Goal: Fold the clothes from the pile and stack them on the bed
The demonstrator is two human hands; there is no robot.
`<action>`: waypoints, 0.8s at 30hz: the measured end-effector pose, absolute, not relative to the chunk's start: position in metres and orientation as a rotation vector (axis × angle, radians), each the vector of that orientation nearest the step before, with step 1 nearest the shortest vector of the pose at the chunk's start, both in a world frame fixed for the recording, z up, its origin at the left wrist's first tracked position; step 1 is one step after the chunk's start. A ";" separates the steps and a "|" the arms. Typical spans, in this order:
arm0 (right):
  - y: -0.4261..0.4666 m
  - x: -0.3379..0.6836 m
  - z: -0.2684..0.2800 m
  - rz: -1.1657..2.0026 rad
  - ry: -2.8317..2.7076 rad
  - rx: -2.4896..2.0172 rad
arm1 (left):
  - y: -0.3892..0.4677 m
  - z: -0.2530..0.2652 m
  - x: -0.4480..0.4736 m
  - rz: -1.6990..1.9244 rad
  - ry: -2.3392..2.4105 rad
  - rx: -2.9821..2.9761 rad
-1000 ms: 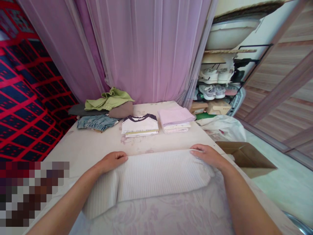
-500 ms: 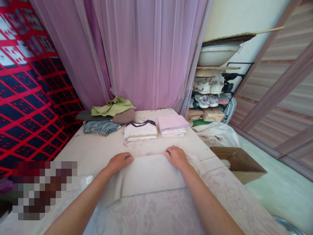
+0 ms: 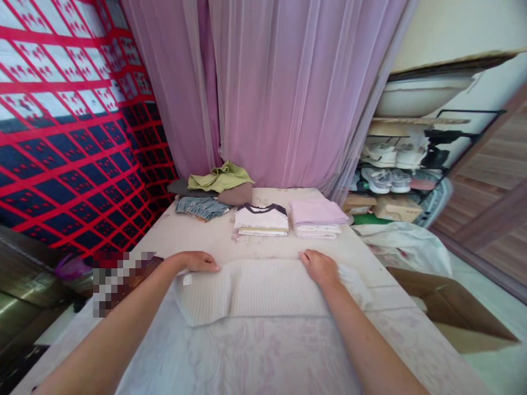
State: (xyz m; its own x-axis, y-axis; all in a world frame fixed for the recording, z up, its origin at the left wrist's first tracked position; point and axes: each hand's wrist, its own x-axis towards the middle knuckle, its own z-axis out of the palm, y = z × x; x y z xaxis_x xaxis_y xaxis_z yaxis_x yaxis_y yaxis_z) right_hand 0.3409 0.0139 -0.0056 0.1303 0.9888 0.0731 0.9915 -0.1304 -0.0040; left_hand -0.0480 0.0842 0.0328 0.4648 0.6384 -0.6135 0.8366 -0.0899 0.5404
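A pale, finely striped garment [image 3: 280, 291] lies in a long folded strip across the bed in front of me. Its left end is folded over at a slant, and a small white label [image 3: 188, 280] shows there. My left hand [image 3: 200, 261] is closed on the upper edge near that end, fingertips together. At the upper edge further right, my right hand [image 3: 320, 267] has its fingers curled onto the cloth; the fingertips are partly hidden. Thin, sheer-looking fabric [image 3: 354, 285] spreads out beyond my right wrist.
Behind the garment are a folded white shirt [image 3: 262, 218] on a small stack, a lilac folded pile [image 3: 317, 213], and jeans [image 3: 201, 207] beside a green garment [image 3: 222, 176]. An open cardboard box [image 3: 448, 302] and a shoe rack [image 3: 391, 159] stand right of the bed [image 3: 263, 356].
The view has swung left. My left hand has brought the garment's labelled left end inward, so the label now lies close to that hand. My right hand stays at the upper edge.
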 end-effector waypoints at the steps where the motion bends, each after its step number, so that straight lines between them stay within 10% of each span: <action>1: 0.013 0.341 -0.006 -0.085 -2.035 -2.314 | 0.082 0.038 -0.060 -0.311 1.237 1.728; 14: 0.012 0.341 -0.007 -0.072 -1.996 -2.365 | 0.061 0.073 -0.107 0.178 1.158 1.534; 24: 0.010 0.339 0.001 -0.043 -2.023 -2.360 | 0.086 0.052 -0.107 -0.321 1.716 2.068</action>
